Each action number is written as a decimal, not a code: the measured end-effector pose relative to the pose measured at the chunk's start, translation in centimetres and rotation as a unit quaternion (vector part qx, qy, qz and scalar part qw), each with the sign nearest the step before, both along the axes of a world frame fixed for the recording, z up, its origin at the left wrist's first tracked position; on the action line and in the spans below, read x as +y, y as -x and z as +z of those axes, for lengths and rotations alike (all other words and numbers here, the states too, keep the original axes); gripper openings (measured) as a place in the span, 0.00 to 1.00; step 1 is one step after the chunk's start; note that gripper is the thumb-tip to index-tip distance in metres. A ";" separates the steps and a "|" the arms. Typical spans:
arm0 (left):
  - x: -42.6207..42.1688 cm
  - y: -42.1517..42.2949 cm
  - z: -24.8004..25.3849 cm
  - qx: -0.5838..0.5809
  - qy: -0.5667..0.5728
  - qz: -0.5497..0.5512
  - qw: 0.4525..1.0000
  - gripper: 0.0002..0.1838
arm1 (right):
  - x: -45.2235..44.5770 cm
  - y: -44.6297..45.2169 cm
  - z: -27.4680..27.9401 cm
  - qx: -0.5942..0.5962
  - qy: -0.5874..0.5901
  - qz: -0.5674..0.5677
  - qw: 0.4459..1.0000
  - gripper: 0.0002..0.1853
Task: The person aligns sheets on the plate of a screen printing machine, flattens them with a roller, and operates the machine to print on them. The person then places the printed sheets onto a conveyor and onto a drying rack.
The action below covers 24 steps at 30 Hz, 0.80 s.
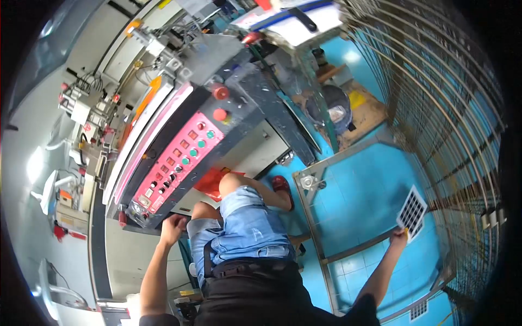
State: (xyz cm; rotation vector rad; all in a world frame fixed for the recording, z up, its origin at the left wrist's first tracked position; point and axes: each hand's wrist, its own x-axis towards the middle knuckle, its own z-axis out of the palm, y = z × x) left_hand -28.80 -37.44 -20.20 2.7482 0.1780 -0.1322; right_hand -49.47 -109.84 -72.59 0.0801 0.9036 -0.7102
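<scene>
Holding, lower right of frame: white sheet with black grid (412, 211), grasped in fingers of bare right hand (399, 236), not set down. Bare left hand (173, 227), lower left: fingers curled beside pink-panelled machine (175, 163), contents unclear.

Pink panel (193, 144), turquoise tiled floor (353, 206).
Green buttons (201, 143) are dotting the panel; a black grid is patterning the white sheet (412, 213).

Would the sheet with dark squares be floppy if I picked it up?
Probably not very: the sheet looks flat, without drooping, though the right hand holds it only at one end. It's probably light, as it looks thin and one hand holds it.
</scene>
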 end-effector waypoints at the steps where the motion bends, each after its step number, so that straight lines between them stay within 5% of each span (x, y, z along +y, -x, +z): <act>1: -0.5 -1.2 -0.3 -0.005 -0.019 -0.027 0.999 0.11 | 2.3 -1.2 3.3 0.002 0.015 -0.003 1.000 0.14; 2: -1.0 -2.7 -0.7 -0.011 -0.039 -0.055 0.998 0.10 | 3.7 -2.6 6.8 0.026 -0.051 0.000 0.998 0.15; 3: -1.6 -4.0 -1.6 -0.028 -0.024 -0.090 0.995 0.10 | 7.7 -4.3 16.7 0.040 -0.001 0.085 0.996 0.12; 4: -2.2 -4.8 -2.4 -0.042 -0.009 -0.122 0.992 0.11 | 9.9 -5.9 22.9 0.123 0.187 0.166 0.960 0.10; 6: -3.7 -5.9 -3.2 -0.050 0.011 -0.191 0.980 0.11 | 13.2 -9.4 32.5 0.265 0.529 0.289 0.753 0.07; 8: -5.3 -6.5 -1.8 -0.021 -0.066 -0.264 0.962 0.10 | 15.1 -12.9 43.7 0.296 0.721 0.321 0.539 0.06; 10: -7.2 -6.0 1.6 0.013 -0.052 -0.240 0.969 0.10 | 17.4 -15.8 57.1 0.242 0.797 0.395 0.388 0.07; 12: -4.0 -6.7 -3.1 -0.012 0.055 -0.236 0.970 0.10 | 18.6 -19.9 64.9 0.107 0.860 0.398 0.301 0.05; 17: -4.8 -7.5 0.7 -0.044 0.168 -0.210 0.962 0.11 | 23.9 -38.7 79.7 -0.038 0.771 0.587 0.243 0.05; 18: -4.8 -7.6 1.2 -0.071 0.176 -0.209 0.959 0.10 | 25.0 -43.3 80.7 -0.060 0.779 0.588 0.210 0.06; 22: -3.9 -6.9 5.1 -0.059 0.221 -0.181 0.957 0.10 | 31.0 -58.1 80.8 -0.031 0.638 0.694 0.333 0.04; 24: -2.3 -6.3 6.4 -0.061 0.221 -0.164 0.959 0.09 | 31.1 -65.6 78.0 -0.011 0.625 0.723 0.295 0.05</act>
